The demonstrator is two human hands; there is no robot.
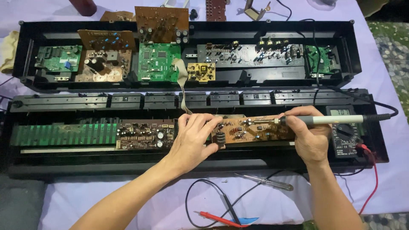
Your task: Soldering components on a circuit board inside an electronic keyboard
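From the head view, I see my left hand (194, 138) lying across the left end of a brown circuit board (251, 130), fingers spread and pressing it down rather than closed around anything. My right hand (309, 136) is clenched around the grip of a soldering iron (315, 120), whose tip sits on or just above the board's upper middle; I cannot tell whether it touches. The board rests in the lower half of an opened black keyboard case (128, 164), just right of a darker circuit board (145, 134) and a long green key-contact strip (64, 134).

A multimeter (347, 132) sits in the case just right of my right hand, its red lead (370, 179) trailing down onto the lilac cloth (140, 200). A screwdriver (266, 182) and a loose red probe (217, 218) lie on the cloth near me.

My judgement: disassembly is finished, soldering on this board is under way, and reassembly remains. The upper case half (187, 83) lies open beyond, full of boards.
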